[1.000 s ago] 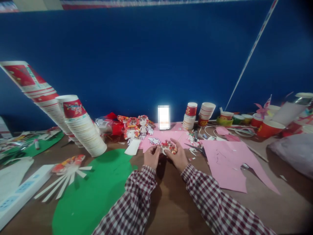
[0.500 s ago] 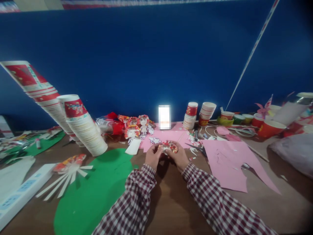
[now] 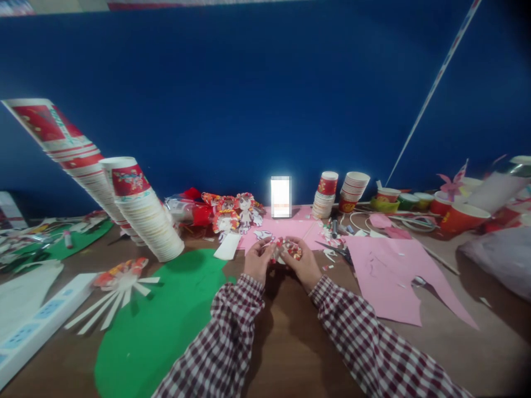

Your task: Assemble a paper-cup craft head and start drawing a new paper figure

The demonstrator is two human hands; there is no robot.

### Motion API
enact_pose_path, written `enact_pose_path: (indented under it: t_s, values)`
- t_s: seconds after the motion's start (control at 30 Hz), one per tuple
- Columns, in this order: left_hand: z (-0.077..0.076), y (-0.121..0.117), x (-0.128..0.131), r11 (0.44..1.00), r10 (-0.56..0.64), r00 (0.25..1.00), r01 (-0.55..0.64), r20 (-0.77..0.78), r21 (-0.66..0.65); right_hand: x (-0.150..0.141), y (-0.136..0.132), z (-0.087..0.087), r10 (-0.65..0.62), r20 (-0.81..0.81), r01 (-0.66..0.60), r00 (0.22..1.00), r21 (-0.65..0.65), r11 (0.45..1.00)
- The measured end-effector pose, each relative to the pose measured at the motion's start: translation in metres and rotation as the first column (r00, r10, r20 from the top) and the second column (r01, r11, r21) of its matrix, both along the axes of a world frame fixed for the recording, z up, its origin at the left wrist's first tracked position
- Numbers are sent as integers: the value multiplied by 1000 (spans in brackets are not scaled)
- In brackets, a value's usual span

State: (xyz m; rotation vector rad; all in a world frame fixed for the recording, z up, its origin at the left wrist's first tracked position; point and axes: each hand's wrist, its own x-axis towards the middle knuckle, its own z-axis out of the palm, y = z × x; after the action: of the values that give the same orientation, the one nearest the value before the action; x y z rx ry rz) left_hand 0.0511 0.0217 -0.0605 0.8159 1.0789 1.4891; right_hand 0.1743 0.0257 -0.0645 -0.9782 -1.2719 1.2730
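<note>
Both my hands meet at the middle of the brown table [image 3: 290, 342], over the near edge of a pink paper sheet [image 3: 286, 228]. My left hand [image 3: 257, 262] and my right hand [image 3: 305, 264] are closed together on a small red, white and yellow paper cutout [image 3: 286, 250], fingers pinching its edges. My sleeves are red and white check. Just behind my hands lie several similar doll-like paper cutouts [image 3: 232, 213].
A leaning stack of red-printed paper cups [image 3: 141, 213] and a longer one [image 3: 70, 157] stand at left. A green paper round [image 3: 166, 315], a cut-open cup [image 3: 120, 279], a large pink sheet [image 3: 394, 271], scissors [image 3: 334, 250], a glowing phone [image 3: 281, 196], cup stacks [image 3: 326, 193] and red bowls [image 3: 458, 216] surround me.
My hands have kept working the cutout in place, shifting it slightly between the fingers. The view has tilted a little.
</note>
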Motion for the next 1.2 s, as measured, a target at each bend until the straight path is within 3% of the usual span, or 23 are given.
enact_pose_path:
  t_s: [0.13,0.3,0.4,0.57,0.73,1.03,1.1,1.2]
  values:
    - [3,0,-2,995,-63,988,74,138,-71,0,1,1,0,-65,-4,998,-59,998]
    - [-3,3,-7,986,-145,979,154,145,-56,0,2,-2,33,-76,-37,997,-56,998]
    - [-5,3,-5,993,-112,992,114,55,-36,0,1,-2,17,-1,-17,1000,-12,1000]
    - [-7,2,-5,991,-63,976,87,-209,105,-1,-4,2,0,95,-12,995,129,992]
    - [-5,1,-6,991,-45,959,78,-279,110,-1,-6,5,1,131,-18,991,133,991]
    - [1,1,-12,992,-10,959,46,-285,121,0,-5,4,-13,134,-7,991,145,989]
    - [1,2,-14,995,-41,972,62,-233,83,0,-4,3,-28,100,13,995,148,989]
    - [1,4,-14,994,-101,991,103,-92,25,0,-2,1,17,-10,-17,1000,53,998]
